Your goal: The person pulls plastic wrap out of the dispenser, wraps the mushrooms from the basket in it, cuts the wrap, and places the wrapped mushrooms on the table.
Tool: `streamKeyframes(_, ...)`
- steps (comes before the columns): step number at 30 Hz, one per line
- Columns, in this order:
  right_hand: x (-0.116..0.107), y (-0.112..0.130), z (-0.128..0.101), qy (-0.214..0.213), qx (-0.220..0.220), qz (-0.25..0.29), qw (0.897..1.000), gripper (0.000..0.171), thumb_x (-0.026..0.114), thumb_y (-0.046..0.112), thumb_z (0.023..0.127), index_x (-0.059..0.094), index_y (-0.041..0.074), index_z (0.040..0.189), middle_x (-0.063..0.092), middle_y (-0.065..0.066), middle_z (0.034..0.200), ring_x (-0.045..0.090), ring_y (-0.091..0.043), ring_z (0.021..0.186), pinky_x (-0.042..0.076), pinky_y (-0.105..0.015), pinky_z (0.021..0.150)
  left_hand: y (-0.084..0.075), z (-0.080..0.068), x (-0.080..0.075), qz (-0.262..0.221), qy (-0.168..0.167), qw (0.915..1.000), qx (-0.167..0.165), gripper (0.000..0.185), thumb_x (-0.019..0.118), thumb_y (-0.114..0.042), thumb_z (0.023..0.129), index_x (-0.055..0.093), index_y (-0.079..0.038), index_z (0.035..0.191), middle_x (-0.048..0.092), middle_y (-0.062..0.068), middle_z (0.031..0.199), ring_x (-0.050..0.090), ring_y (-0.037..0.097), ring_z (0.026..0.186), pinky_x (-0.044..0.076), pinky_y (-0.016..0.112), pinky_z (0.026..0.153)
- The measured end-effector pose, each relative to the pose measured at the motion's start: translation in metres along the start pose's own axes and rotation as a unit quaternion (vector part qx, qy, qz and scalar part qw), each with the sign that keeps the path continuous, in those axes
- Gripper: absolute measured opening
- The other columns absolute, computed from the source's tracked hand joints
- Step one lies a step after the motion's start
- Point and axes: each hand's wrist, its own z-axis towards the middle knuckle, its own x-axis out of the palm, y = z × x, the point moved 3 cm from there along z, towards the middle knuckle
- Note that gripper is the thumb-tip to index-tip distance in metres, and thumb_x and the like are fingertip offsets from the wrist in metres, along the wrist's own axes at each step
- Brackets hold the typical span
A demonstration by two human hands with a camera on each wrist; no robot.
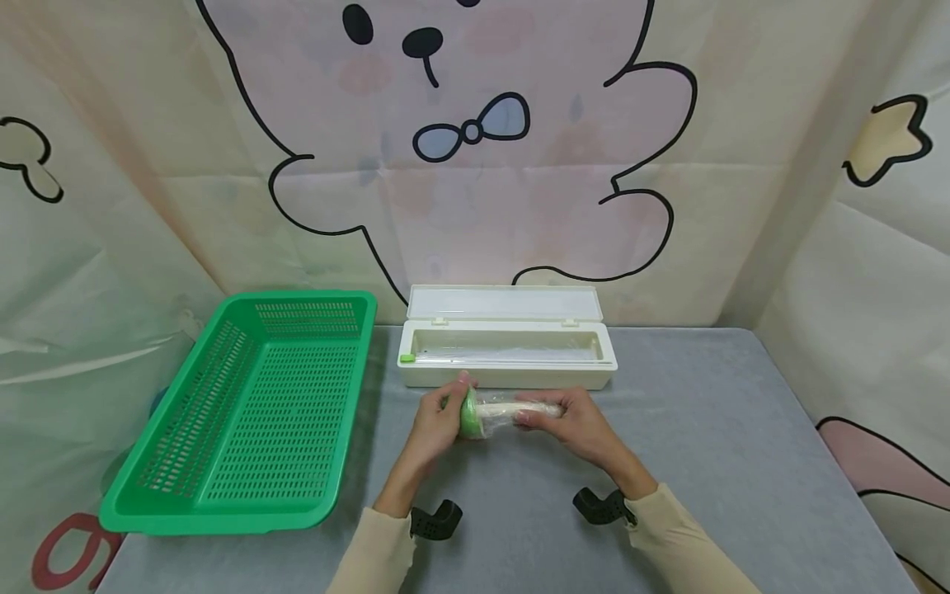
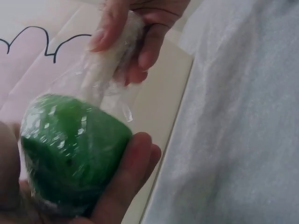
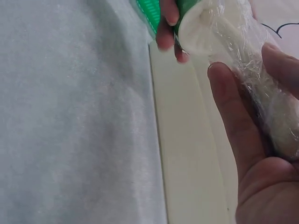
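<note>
A mushroom with a rounded green cap and a long white stem lies sideways between both hands, wrapped in clear, wrinkled cling film. My left hand holds it by the cap, with fingers and thumb on either side. At the other end my right hand grips the film-covered stem between thumb and fingers. In the right wrist view the cap's pale underside shows beneath the film. Just behind the hands stands a white cling film dispenser, its lid raised and clear film visible inside.
A green perforated basket stands to the left of the dispenser, near the table's left side. The grey cloth-covered table extends to the right of the hands. A light printed curtain hangs behind and at both sides.
</note>
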Motion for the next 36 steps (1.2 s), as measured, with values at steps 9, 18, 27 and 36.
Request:
streamKeyframes(9,-0.002,-0.009,0.000,-0.002,0.019,0.092,0.996,0.032,0.066,0.009,0.100,0.066,-0.013,0.123,0.070,-0.026,0.115,0.074,-0.033,0.092,0.059,-0.045,0.084,-0.002,-0.002,-0.001,0.055,0.043,0.9940,0.085,0.057,0.072,-0.036,0.096,0.056,-0.015,0.146,0.057,0.014,0.138,0.056,0.028,0.111,0.051,0.041,0.088)
streamKeyframes(18,-0.003,-0.011,-0.001,0.015,0.024,0.108,0.994,0.036,0.062,0.012,0.103,0.062,-0.015,0.127,0.069,-0.029,0.115,0.074,-0.035,0.094,0.058,-0.047,0.085,-0.006,-0.002,0.002,0.048,0.029,0.9899,0.130,0.048,0.072,-0.027,0.097,0.060,-0.008,0.139,0.064,0.012,0.125,0.059,0.022,0.100,0.052,0.037,0.083)
streamKeyframes(27,-0.001,-0.007,-0.004,-0.004,0.000,-0.064,0.998,0.040,0.068,0.016,0.100,0.063,-0.005,0.133,0.070,-0.019,0.117,0.072,-0.028,0.091,0.060,-0.038,0.079,-0.002,0.001,0.001,0.074,0.009,0.9930,0.092,0.041,0.059,-0.038,0.104,0.069,-0.002,0.120,0.065,0.007,0.093,0.057,0.016,0.081,0.050,0.035,0.075)
streamKeyframes(36,-0.002,-0.005,-0.012,-0.040,-0.111,-0.223,0.968,0.038,0.075,0.007,0.092,0.069,-0.001,0.128,0.072,-0.016,0.118,0.064,-0.009,0.088,0.054,-0.026,0.067,0.007,0.001,-0.002,0.064,0.015,0.9969,0.045,0.056,0.052,-0.047,0.105,0.039,-0.013,0.063,0.033,-0.004,0.053,0.028,0.012,0.049,0.030,0.026,0.050)
